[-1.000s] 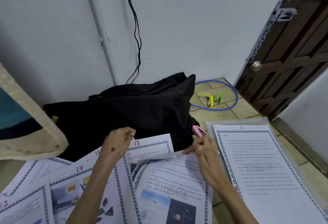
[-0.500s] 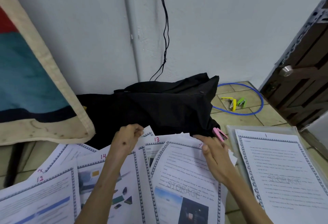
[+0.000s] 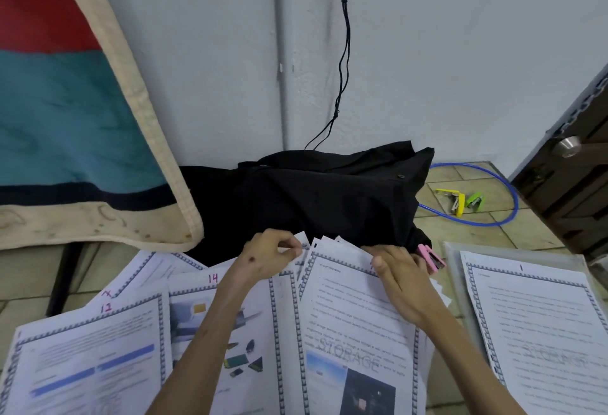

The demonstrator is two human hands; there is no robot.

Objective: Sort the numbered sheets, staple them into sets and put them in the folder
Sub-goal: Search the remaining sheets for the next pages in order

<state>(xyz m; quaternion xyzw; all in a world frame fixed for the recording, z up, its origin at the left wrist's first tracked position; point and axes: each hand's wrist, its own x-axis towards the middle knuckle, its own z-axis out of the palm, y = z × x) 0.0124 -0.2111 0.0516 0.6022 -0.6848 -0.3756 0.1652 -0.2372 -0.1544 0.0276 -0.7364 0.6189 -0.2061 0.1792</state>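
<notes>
Numbered printed sheets lie fanned on the tiled floor: sheet 12 (image 3: 82, 365), sheet 14 (image 3: 230, 319) and a stack topped by a "STORAGE" page (image 3: 355, 316). My left hand (image 3: 268, 258) pinches the top left corners of that stack with curled fingers. My right hand (image 3: 403, 275) holds the stack's top right corner, thumb on top. A pink stapler (image 3: 432, 259) lies at its fingertips; whether they touch it is unclear. Sheet 1 (image 3: 543, 332) rests on a clear folder (image 3: 451, 260) at the right.
A black bag (image 3: 312, 197) sits against the wall just beyond the sheets. A yellow stapler (image 3: 458, 201) and a green stapler (image 3: 475, 200) lie inside a blue cable loop (image 3: 487, 221). A dark door (image 3: 579, 177) stands right, a striped mat (image 3: 65, 112) left.
My hands have drawn the loose sheets into one stack under the "STORAGE" page, covering sheet 13. My view has swung left and upward.
</notes>
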